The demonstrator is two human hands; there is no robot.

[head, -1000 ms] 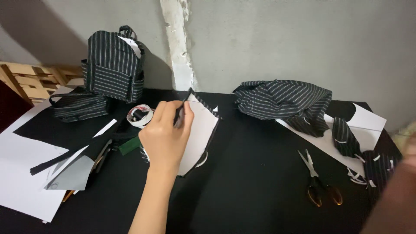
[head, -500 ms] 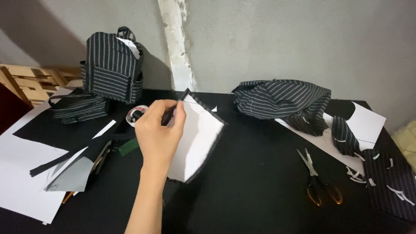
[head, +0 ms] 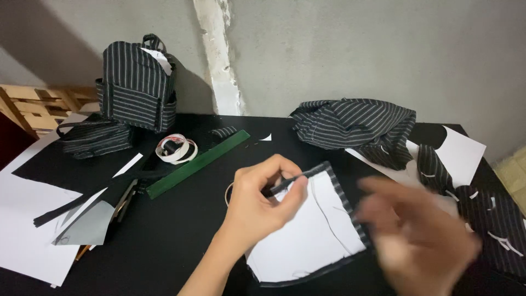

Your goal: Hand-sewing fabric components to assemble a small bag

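My left hand [head: 262, 204] pinches the upper left edge of a flat fabric panel [head: 312, 235], white on its face with a black striped border. The panel lies on the black table [head: 175, 241] near the front. My right hand [head: 419, 235] is blurred in motion over the panel's right edge, fingers spread, with nothing visible in it. A thin loose thread runs down the white face of the panel.
A striped black backpack [head: 138, 82] stands at the back left, with a flatter striped bag [head: 96, 138] beside it. A roll of tape [head: 176, 149] and a green ruler [head: 197, 163] lie in the middle. Striped cloth [head: 356, 126] is heaped at the back right; white paper [head: 24, 219] lies left.
My left hand has brought the panel down from upright to flat on the table and nearer the front. My right hand has come into view over the panel. The ruler is now uncovered.
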